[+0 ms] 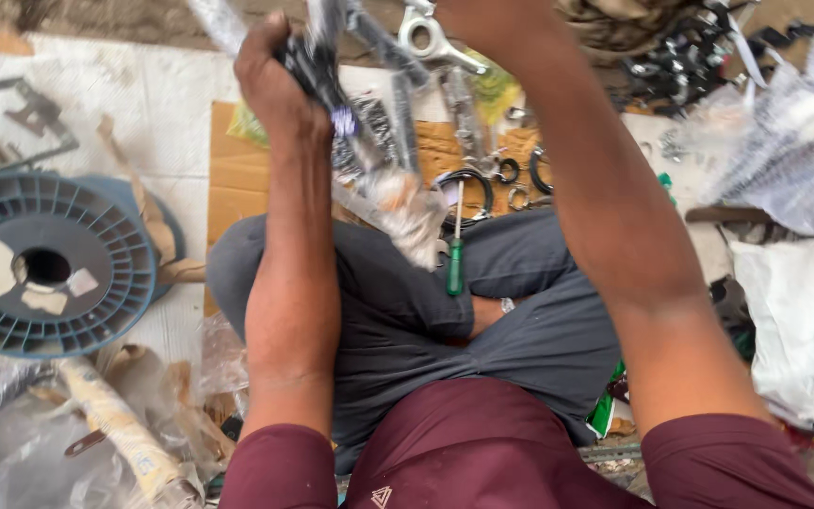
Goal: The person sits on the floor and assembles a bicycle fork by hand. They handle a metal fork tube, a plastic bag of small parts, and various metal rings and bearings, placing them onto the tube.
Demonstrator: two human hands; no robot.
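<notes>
I sit cross-legged in grey trousers on the floor, both arms raised. My left hand (273, 80) grips a black metal part wrapped in clear plastic (327, 80), its loose wrapping (405, 212) hanging down over my lap. My right hand (482, 19) is mostly cut off by the top edge and holds a silver metal bracket (426, 40) close to that part. A green-handled screwdriver (455, 254) rests on my leg, tip toward the cardboard (237, 174).
A blue plastic spool (44, 264) lies at left. Black rings and small metal fittings (496, 174) are scattered on the cardboard ahead. Bagged parts (784, 151) and a white bag (803, 320) fill the right. Rolled paper and plastic (105, 415) lie at lower left.
</notes>
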